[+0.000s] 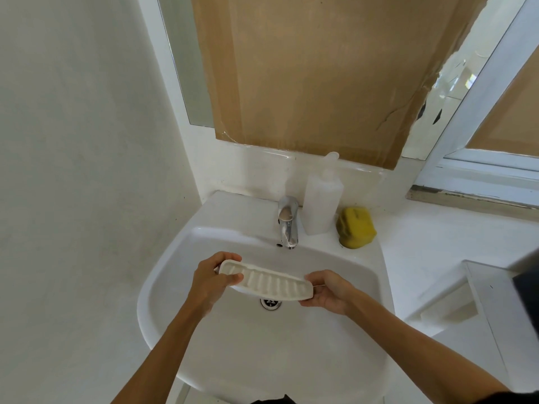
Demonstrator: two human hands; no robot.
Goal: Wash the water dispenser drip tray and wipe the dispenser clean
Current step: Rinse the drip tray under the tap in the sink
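Both hands, left (210, 277) and right (327, 290), gripped the drip tray (267, 280) by its short ends. It looked light, rigid plastic, probably slippery once wet.

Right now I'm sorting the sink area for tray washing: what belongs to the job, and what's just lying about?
For the job:
drip tray, held in both hands
sink
tap
yellow sponge
white bottle, possibly soap

Lying about:
cardboard over the mirror
dark object, far right

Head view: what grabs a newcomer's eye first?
Both hands, left hand and right hand, hold a white ribbed drip tray by its ends over the sink. Behind, a yellow sponge sits right of the soap bottle, with brown cardboard above.
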